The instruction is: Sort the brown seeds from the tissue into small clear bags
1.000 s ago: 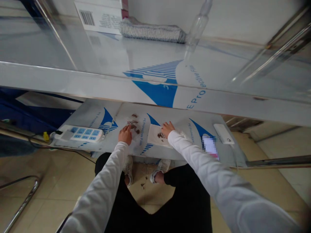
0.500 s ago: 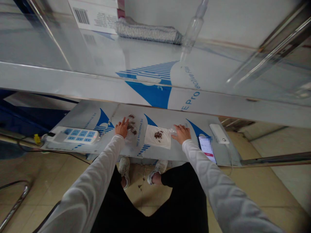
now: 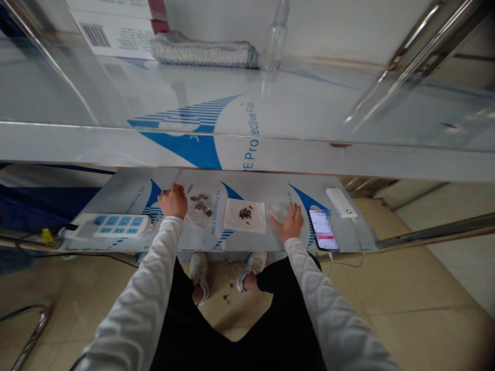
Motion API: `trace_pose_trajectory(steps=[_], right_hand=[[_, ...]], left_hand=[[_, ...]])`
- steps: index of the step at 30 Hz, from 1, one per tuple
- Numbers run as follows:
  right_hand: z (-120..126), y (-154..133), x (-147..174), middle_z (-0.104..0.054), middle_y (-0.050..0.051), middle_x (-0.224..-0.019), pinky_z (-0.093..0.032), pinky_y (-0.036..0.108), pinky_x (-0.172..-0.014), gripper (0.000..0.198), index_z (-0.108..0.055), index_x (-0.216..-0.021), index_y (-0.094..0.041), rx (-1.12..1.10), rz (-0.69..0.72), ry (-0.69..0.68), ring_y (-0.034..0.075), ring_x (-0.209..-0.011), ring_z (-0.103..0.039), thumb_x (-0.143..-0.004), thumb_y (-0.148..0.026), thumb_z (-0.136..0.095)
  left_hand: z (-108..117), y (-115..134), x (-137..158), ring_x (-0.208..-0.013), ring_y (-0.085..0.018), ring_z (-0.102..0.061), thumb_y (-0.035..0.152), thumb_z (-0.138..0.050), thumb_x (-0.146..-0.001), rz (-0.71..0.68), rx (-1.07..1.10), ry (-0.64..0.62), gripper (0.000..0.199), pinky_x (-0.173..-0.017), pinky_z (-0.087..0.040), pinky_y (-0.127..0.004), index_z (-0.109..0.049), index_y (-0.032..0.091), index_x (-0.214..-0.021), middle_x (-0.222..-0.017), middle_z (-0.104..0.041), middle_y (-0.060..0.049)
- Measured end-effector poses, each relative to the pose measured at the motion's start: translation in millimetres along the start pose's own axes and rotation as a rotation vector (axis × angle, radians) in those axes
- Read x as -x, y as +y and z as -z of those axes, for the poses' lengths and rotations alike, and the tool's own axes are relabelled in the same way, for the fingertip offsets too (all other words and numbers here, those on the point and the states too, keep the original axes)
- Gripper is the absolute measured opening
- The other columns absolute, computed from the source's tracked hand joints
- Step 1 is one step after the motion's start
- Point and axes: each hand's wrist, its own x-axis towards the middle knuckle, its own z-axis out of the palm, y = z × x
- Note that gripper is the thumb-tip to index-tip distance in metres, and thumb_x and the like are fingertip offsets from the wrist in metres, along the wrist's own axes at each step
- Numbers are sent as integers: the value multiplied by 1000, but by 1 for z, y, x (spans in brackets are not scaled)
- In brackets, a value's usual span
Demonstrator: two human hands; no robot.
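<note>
My left hand (image 3: 174,201) is over the lower shelf, its fingers curled together; anything held in them is too small to make out. Just right of it lies a clear plastic bag (image 3: 196,220), with small dark brown pieces (image 3: 201,205) on or in it. A white square sheet (image 3: 231,221) in the middle carries a small heap of similar brown pieces (image 3: 245,213). On its right, my right hand (image 3: 292,222) has thumb and fingers apart, beside and partly over a crumpled clear plastic piece (image 3: 277,210).
A power strip (image 3: 122,225) lies at the left. On the right are a phone (image 3: 323,230) and a white power bank (image 3: 341,203) with a cable. The upper shelf (image 3: 297,113) overhangs behind, bearing a rolled grey towel (image 3: 204,53), a clear spray bottle (image 3: 276,44) and a box (image 3: 116,31).
My left hand has moved left, away from the brown pieces, and its fingers have curled. My right hand has spread its fingers by the clear plastic. The camera view has shifted.
</note>
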Motion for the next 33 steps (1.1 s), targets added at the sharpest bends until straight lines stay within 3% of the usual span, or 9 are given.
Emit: trace_pose_trajectory(steps=[3, 5, 7, 11, 13, 16, 22, 29, 33], right_hand=[[11, -38, 15, -54, 16, -120, -43, 46, -93, 46, -50, -124, -17, -377, 115, 102, 27, -113, -51, -85, -42, -52], [17, -71, 25, -61, 10, -104, -51, 34, -80, 27, -62, -107, -19, -643, 200, -2, 20, -93, -60, -90, -36, -48], [18, -98, 33, -65, 8, -97, -53, 28, -72, 23, -66, -98, -21, -804, 218, -108, 16, -83, -63, -89, -35, -51], [11, -113, 41, -70, 7, -92, -56, 29, -71, 23, -69, -93, -20, -951, -5, -177, 18, -80, -67, -81, -39, -62], [7, -106, 42, -73, 7, -87, -58, 33, -74, 28, -70, -91, -19, -1002, -129, -195, 20, -78, -69, -74, -41, -68], [6, -94, 40, -74, 6, -82, -59, 37, -74, 30, -72, -86, -18, -1074, -181, -288, 23, -76, -71, -70, -43, -71], [17, -90, 37, -74, 5, -73, -59, 34, -64, 25, -72, -81, -18, -978, -40, -414, 22, -66, -71, -77, -40, -63], [12, -88, 41, -71, 8, -67, -54, 35, -67, 18, -68, -75, -17, -536, -44, -89, 23, -63, -68, -77, -29, -55], [13, -87, 37, -71, 8, -71, -53, 36, -70, 16, -65, -75, -17, -461, -12, -70, 23, -67, -68, -78, -28, -53]], left_hand=[[4, 30, 37, -96, -27, -62, 33, -50, -84, 51, 240, -7, 28, -84, -42, -39, -69, 16, -97, -94, -70, -13], [-6, 54, 67, -84, -24, -65, 35, -60, -76, 106, 493, -114, 24, -77, -46, -33, -72, 17, -87, -84, -72, -9], [-23, 75, 94, -74, -20, -66, 38, -66, -70, 164, 701, -237, 24, -68, -47, -29, -74, 17, -79, -74, -72, -7], [-52, 98, 122, -60, -15, -63, 45, -69, -65, 265, 1005, -430, 35, -59, -49, -26, -74, 12, -78, -69, -72, -9], [-56, 100, 124, -60, -13, -63, 48, -72, -62, 293, 1127, -510, 41, -61, -49, -25, -74, 11, -78, -72, -73, -10], [-55, 96, 123, -63, -13, -63, 53, -75, -56, 309, 1238, -607, 47, -62, -50, -25, -74, 11, -78, -76, -72, -12], [-55, 88, 121, -61, -13, -62, 57, -74, -56, 250, 1199, -652, 49, -63, -50, -27, -73, 11, -73, -70, -71, -10], [-39, 86, 125, -58, -16, -58, 35, -73, -61, 97, 836, -465, 20, -61, -42, -28, -68, 16, -63, -61, -66, -4], [-24, 91, 128, -60, -17, -59, 29, -68, -66, 33, 702, -403, 13, -65, -42, -29, -62, 18, -62, -62, -66, -4]])
